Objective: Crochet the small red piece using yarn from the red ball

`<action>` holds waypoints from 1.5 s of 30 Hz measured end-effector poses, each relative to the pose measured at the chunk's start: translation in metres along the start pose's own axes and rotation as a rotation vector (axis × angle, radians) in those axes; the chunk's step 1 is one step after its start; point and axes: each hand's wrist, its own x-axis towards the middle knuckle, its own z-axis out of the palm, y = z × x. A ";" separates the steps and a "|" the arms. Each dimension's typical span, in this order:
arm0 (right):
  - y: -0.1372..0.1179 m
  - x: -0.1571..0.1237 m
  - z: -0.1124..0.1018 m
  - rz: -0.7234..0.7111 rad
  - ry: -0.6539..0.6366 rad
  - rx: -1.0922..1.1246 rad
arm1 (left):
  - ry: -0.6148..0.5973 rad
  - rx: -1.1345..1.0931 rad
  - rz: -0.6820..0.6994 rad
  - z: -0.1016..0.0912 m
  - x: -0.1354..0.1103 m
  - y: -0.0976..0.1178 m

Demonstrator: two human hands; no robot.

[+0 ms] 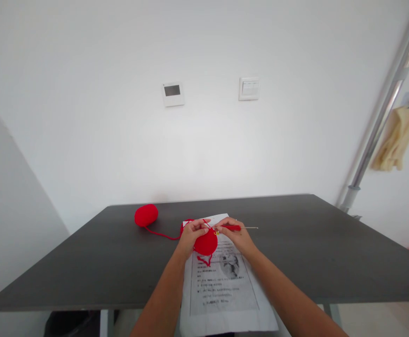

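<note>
My left hand [192, 235] is closed on the edge of a round red crochet piece [206, 242], with yarn running over its fingers. In my right hand [237, 232] is a crochet hook [233, 228] with a red grip, held level; one metal end points right and the other reaches the top edge of the piece. A small yellowish bit [216, 232] shows by the right fingertips, too small to name. A loose red yarn tail dangles below the piece. From the left hand, yarn leads left to a red yarn ball [146, 215].
Under my hands a printed sheet [222, 290] with a dark picture lies on the dark table [295, 248], overhanging its front edge. A white wall stands behind. Yellow gloves [397, 138] hang at right beside a metal pipe [380, 121].
</note>
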 end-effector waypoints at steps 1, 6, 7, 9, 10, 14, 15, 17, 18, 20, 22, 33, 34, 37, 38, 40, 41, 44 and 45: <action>0.000 0.000 0.000 0.008 -0.005 0.011 | -0.006 0.003 0.004 0.000 0.000 0.000; 0.003 0.001 -0.004 0.058 -0.031 0.097 | -0.019 0.016 0.015 -0.002 0.001 -0.002; 0.003 0.001 -0.004 0.068 -0.035 0.114 | -0.014 0.020 0.012 -0.002 0.001 -0.002; 0.003 0.002 -0.005 0.085 -0.044 0.138 | -0.002 0.030 0.007 -0.001 0.001 -0.002; 0.002 0.002 -0.005 0.092 -0.049 0.144 | 0.003 0.035 0.006 -0.001 0.001 -0.002; -0.002 0.002 -0.004 0.103 -0.090 0.168 | 0.016 0.065 0.005 -0.001 0.002 -0.004; -0.002 0.002 -0.004 0.103 -0.099 0.170 | 0.018 0.072 0.006 -0.001 0.003 -0.004; -0.001 0.002 -0.004 0.094 -0.107 0.154 | 0.022 0.091 0.008 -0.002 0.003 -0.005; 0.000 0.002 -0.005 0.087 -0.108 0.135 | 0.024 0.103 0.010 -0.002 0.003 -0.005; 0.002 0.001 -0.006 0.068 -0.110 0.089 | 0.032 0.127 0.018 -0.001 0.004 -0.006; 0.004 0.001 -0.007 0.045 -0.113 0.033 | 0.041 0.146 0.027 -0.001 0.004 -0.006; 0.007 -0.002 -0.004 -0.127 -0.125 -0.292 | 0.063 0.187 0.027 -0.002 0.006 -0.008; 0.008 -0.003 -0.004 -0.141 -0.131 -0.325 | 0.060 0.188 0.017 -0.002 0.006 -0.008; 0.011 -0.004 -0.005 -0.180 -0.163 -0.400 | 0.043 0.207 -0.011 -0.003 0.006 -0.008; 0.012 -0.005 -0.004 -0.193 -0.176 -0.418 | 0.039 0.217 -0.017 -0.003 0.006 -0.008; 0.012 -0.005 -0.004 -0.213 -0.199 -0.451 | 0.040 0.242 -0.015 -0.003 0.006 -0.008; 0.012 -0.006 -0.003 -0.224 -0.207 -0.471 | 0.047 0.256 -0.006 -0.004 0.006 -0.009; 0.012 -0.006 0.000 -0.283 -0.232 -0.547 | 0.076 0.293 0.048 -0.005 0.008 -0.010; 0.012 -0.006 0.001 -0.310 -0.242 -0.574 | 0.085 0.302 0.067 -0.006 0.008 -0.011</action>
